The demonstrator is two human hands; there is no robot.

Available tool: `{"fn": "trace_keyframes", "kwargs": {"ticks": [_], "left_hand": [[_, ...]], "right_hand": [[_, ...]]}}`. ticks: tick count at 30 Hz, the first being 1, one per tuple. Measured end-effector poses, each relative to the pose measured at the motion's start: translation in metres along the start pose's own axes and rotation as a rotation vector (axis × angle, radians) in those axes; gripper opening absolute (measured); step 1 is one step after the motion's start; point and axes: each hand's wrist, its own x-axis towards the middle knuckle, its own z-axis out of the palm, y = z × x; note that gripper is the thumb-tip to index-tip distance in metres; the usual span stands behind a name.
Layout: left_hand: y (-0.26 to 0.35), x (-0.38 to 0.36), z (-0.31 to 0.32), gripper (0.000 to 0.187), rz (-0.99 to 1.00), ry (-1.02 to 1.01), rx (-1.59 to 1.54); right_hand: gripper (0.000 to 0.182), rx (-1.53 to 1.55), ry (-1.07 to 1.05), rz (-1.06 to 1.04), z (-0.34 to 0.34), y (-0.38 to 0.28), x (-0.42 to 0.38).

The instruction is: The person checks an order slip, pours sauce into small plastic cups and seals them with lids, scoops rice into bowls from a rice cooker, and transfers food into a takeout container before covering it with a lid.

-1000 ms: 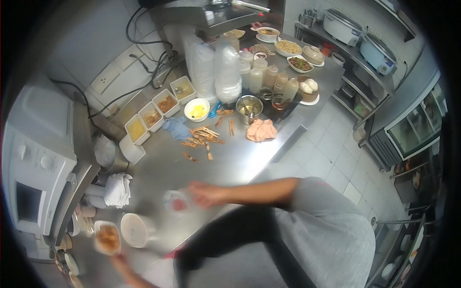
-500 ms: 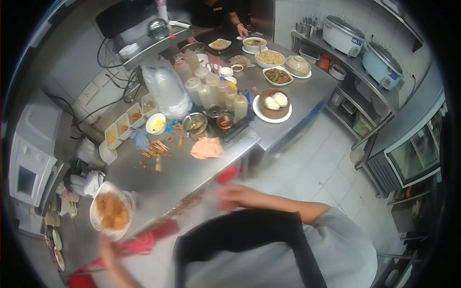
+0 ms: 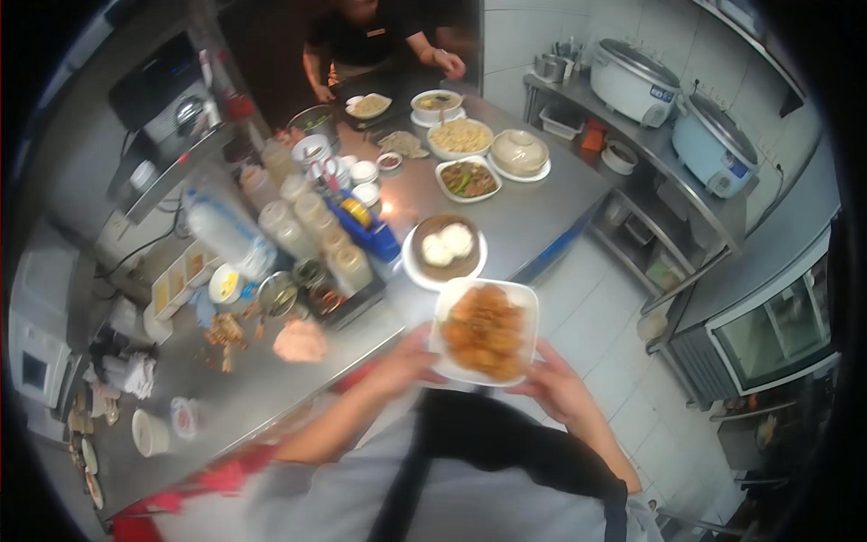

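Note:
A white square bowl (image 3: 454, 368) of orange-brown saucy food pieces (image 3: 488, 331) is held up in front of my body, beyond the counter's front edge. My left hand (image 3: 408, 363) grips its left side. My right hand (image 3: 553, 383) holds the lower right corner, fingers partly hidden by the bowl. Just past the bowl, a round brown steamer (image 3: 442, 269) with two white buns (image 3: 448, 244) rests on a white plate (image 3: 411, 272).
Squeeze bottles (image 3: 307, 221) and a blue holder (image 3: 375, 237) stand on the counter. Beyond are a plate of meat and greens (image 3: 470, 180), a noodle dish (image 3: 460, 137) and a lidded pot (image 3: 520, 152). A co-worker (image 3: 370, 41) stands at the far end. Rice cookers (image 3: 637, 81) sit on the right shelf.
The bowl of food has moved from the lower left counter up and right to the middle. My right hand has joined my left on it. My view has shifted right.

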Motion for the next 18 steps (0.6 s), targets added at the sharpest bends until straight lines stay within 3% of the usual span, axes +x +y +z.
{"fn": "trace_keyframes", "kwargs": {"ticks": [5,9,10,13,18], "left_hand": [[0.019,0.132,0.041,0.067,0.0,-0.183,0.251],[0.076,0.221,0.065,0.071,-0.088,-0.285,0.484],[0.082,0.247,0.061,0.074,-0.026,-0.246,0.459],[0.133,0.294,0.053,0.062,0.089,-0.069,0.403],[0.151,0.338,0.049,0.036,0.043,-0.127,0.311]], "right_hand": [[0.053,-0.128,0.248,-0.11,-0.073,-0.064,0.036],[0.051,-0.189,0.423,-0.148,-0.114,-0.129,0.072],[0.049,-0.191,0.433,-0.158,-0.125,-0.147,0.08],[0.044,-0.165,0.438,-0.204,-0.164,-0.196,0.104],[0.044,-0.21,0.393,-0.234,-0.241,-0.29,0.167]]}}
